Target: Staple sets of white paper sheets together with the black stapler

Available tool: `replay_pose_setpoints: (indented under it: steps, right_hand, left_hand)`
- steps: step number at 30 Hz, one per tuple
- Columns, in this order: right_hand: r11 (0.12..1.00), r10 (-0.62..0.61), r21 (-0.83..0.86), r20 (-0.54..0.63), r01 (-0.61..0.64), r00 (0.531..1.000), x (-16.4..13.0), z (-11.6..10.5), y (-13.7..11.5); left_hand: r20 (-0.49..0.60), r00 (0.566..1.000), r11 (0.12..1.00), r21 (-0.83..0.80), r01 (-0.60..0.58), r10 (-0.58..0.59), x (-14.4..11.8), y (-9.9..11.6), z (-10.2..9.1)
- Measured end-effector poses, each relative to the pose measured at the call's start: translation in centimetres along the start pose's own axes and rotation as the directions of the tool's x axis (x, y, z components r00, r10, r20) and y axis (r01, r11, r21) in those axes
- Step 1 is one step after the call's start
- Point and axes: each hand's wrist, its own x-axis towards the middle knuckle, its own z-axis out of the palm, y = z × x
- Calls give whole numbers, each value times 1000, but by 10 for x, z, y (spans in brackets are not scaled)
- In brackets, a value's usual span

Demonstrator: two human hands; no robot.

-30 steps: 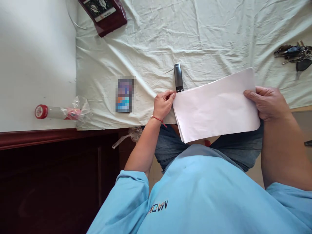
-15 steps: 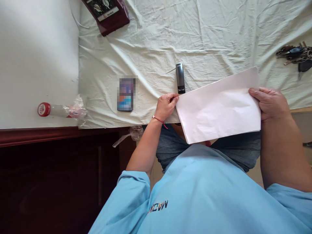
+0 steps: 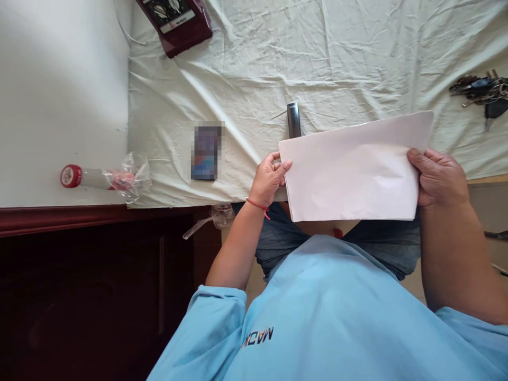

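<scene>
Left grip (image 3: 268,178) and right grip (image 3: 441,177) pinch opposite ends of the paper sheets (image 3: 353,172); light, even pressure should keep edges aligned.

On the desk draped in pale creased cloth (image 3: 254,69), a clear red-capped plastic bottle (image 3: 93,179) occupies the near left corner. Right of it, near the front edge, lies a dark rectangular phone (image 3: 205,153). Farther right, a slim black oblong object (image 3: 293,120) is partly behind white rectangular paper sheets (image 3: 353,169), which overlap the front edge. A dark-red boxy appliance (image 3: 184,26) sits farther back, at left; a bunch of metal keys (image 3: 482,92) lies far right.
</scene>
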Motion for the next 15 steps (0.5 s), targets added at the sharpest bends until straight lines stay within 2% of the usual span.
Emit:
replay_pose_setpoints:
  steps: [3,5,8,10,12,15]
  right_hand:
    - [998,21,64,-21,-19,1000,-5,3,6]
    - [996,40,78,-29,-38,999,-9,5,10]
    - [999,50,7,18,-50,999,-15,4,13]
    - [997,48,-58,80,-43,996,-18,1,14]
    - [994,52,-103,123,-39,991,-19,-1,14]
    - [988,60,-150,132,-40,989,-20,-3,13]
  left_hand:
    - [34,999,997,-73,19,-17,-18,0,15]
    - [-31,1000,990,-143,0,-5,-27,0,25]
    - [-139,990,975,-221,-20,-11,-33,0,30]
    - [-138,990,972,-234,-10,-23,-35,0,28]
    - [-73,997,983,-186,14,-28,-36,-1,23]
    - [5,1000,1000,17,15,-15,-34,-5,16]
